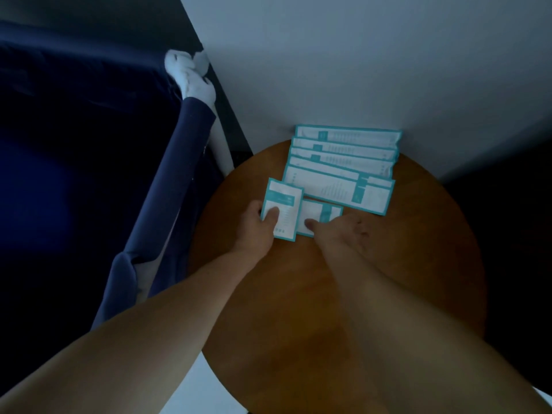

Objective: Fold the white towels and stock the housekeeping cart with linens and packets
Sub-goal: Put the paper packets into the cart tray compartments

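Several long white packets with teal borders [343,156] lie fanned on the far half of a round wooden table [418,264]. My left hand [257,225] pinches a small white-and-teal packet [282,204], thumb on top, at the table's left side. My right hand [340,231] touches a second small packet [321,215] lying flat just right of the first; whether its fingers curl under the packet is hidden. A white towel [191,76] hangs over the upper corner of the dark blue fabric cart bag [89,174] to the left.
The cart bag's rim and white frame tube [222,150] run close beside the table's left edge. A pale wall [358,70] stands right behind the table. The near half of the tabletop holds only my forearms. The scene is dim.
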A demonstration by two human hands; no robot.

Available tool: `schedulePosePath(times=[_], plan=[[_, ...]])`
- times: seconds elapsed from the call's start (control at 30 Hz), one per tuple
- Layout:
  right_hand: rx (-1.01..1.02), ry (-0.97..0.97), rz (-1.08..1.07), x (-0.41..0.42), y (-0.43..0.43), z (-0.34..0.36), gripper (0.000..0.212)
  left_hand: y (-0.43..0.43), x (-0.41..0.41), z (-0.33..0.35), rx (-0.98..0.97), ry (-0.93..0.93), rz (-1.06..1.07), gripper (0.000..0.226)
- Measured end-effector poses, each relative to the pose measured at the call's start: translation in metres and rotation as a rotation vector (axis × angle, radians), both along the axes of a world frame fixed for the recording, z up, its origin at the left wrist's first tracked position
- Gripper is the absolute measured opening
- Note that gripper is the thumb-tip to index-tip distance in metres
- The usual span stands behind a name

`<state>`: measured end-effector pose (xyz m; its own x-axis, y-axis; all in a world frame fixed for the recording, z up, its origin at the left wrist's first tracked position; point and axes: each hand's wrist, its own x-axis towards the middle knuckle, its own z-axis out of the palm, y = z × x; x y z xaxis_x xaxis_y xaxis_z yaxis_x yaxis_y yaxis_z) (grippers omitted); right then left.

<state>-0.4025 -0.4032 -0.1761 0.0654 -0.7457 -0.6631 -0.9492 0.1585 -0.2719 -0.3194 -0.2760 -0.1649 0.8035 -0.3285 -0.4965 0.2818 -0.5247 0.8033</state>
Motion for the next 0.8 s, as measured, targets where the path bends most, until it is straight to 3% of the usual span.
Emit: schedulePosePath(times=[0.17, 0.23, 0.43, 0.57, 0.8], plan=[[-0.061, -0.131, 0.07, -0.02, -0.005, -0.006, 0.056, 0.001, -0.001, 0.001, 0.008, -0.03, 0.009, 0.015], [-0.027, -0.257, -0.014, -0.029, -0.011, -0.006, 0.036, 0.001, -0.001, 0.006, 0.01, -0.042, 0.007, 0.016], [0.087, -0.652, -0.315, -0.052, -0.028, 0.022, 0.012, -0.011, -0.012, 0.035, 0.055, -0.078, 0.001, 0.009], [0.213, -0.845, -0.436, -0.06, -0.048, 0.069, 0.017, -0.03, -0.024, 0.079, 0.051, -0.054, 0.041, 0.008], [0.304, -0.98, -0.352, -0.087, -0.066, 0.154, 0.027, -0.057, -0.044, 0.176, -0.052, -0.096, 0.036, 0.009]])
